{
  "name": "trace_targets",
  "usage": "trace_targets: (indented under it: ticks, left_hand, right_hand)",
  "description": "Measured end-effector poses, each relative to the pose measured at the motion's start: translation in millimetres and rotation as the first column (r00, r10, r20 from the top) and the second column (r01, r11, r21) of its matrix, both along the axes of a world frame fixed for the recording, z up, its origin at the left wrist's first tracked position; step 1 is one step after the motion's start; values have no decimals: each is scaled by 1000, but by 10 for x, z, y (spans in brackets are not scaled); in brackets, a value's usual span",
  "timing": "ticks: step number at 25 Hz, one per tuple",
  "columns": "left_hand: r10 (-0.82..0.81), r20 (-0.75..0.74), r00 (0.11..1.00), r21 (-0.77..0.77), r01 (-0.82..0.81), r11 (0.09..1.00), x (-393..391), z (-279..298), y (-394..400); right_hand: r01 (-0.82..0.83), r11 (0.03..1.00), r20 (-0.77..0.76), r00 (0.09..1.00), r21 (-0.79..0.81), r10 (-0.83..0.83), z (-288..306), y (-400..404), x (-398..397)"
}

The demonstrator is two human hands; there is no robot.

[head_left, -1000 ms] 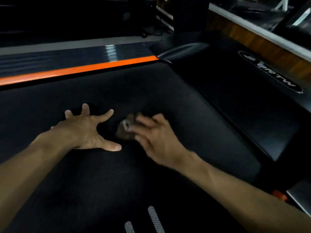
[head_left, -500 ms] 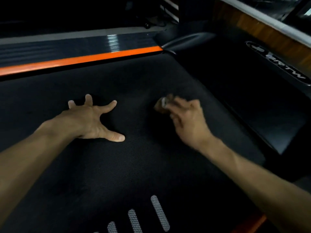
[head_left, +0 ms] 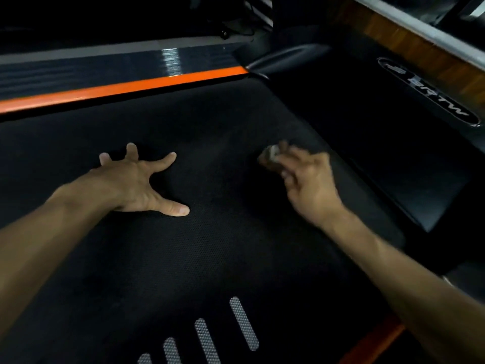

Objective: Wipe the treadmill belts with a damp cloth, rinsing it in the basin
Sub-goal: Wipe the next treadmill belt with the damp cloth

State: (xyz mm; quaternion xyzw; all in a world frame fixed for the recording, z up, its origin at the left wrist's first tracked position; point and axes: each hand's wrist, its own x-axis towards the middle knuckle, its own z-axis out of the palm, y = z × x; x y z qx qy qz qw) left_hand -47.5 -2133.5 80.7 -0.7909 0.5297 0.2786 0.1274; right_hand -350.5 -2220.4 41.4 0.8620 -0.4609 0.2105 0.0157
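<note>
cloth [head_left: 270, 158] bunched small in right hand [head_left: 309, 185], fingers curled round it, on treadmill belt [head_left: 236, 258] near the front cover [head_left: 393, 158]; left hand [head_left: 136, 185] flat, fingers splayed, bracing; best to press evenly, overlap strokes, cover the belt's edge.

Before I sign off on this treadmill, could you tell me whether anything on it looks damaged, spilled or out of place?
Nothing stands out. The black textured treadmill belt lies flat with no visible tear or puddle, though the lighting is dim. The left hand rests spread on it, and the right hand holds a small brownish cloth against it.
</note>
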Motion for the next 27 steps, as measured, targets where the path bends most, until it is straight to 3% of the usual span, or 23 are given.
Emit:
trace_targets:
  ticks: [3, 5, 7, 9, 12, 13, 15, 17, 18, 20, 24, 27]
  left_hand:
    - [-2, 3, 1000, 3, 2, 1000, -8, 7, -3]
    - [4, 2, 1000, 12, -4, 1000, -22, 24, 6]
    - [0, 7, 1000, 18, 0, 1000, -26, 30, 4]
    - [-2, 9, 1000, 16, 2, 1000, -27, 30, -2]
    - [-2, 17, 1000, 19, 1, 1000, -32, 37, -4]
    - [-6, 18, 1000, 21, 5, 1000, -37, 34, -2]
    - [-11, 18, 1000, 23, 10, 1000, -32, 34, 2]
    - [-6, 17, 1000, 17, 5, 1000, -36, 38, 5]
    - [-3, 21, 1000, 13, 3, 1000, -39, 44, 8]
    - [-13, 29, 999, 15, 12, 1000, -38, 48, 16]
    - [7, 28, 1000, 21, -8, 1000, -60, 96, 30]
    - [-13, 61, 998, -95, 18, 995, -308, 204, 154]
  right_hand:
    - [-399, 916, 53, 916, 37, 397, 23, 944, 102]
    - [-479, 877, 6, 878, 32, 479, 20, 880, -53]
    - [-328, 944, -43, 944, -22, 327, -5, 343, -264]
    - [-59, 998, -61, 996, -24, 57, 5, -266, -527]
    - [216, 976, -98, 971, -16, -217, 25, -385, -562]
    - [185, 982, -93, 978, -26, -186, 22, -166, -436]
    - [-62, 998, -28, 998, -8, 62, 33, 490, -184]
    - [-340, 939, -51, 938, 45, 342, 51, 1117, -103]
    - [-397, 912, -68, 912, 103, 404, 81, 1223, -130]
    - [-375, 922, -46, 923, 99, 381, 78, 1039, -275]
    - [-101, 993, -51, 993, 68, 104, -41, 724, -334]
    - [-128, 991, -71, 989, 33, 130, -103, 745, -369]
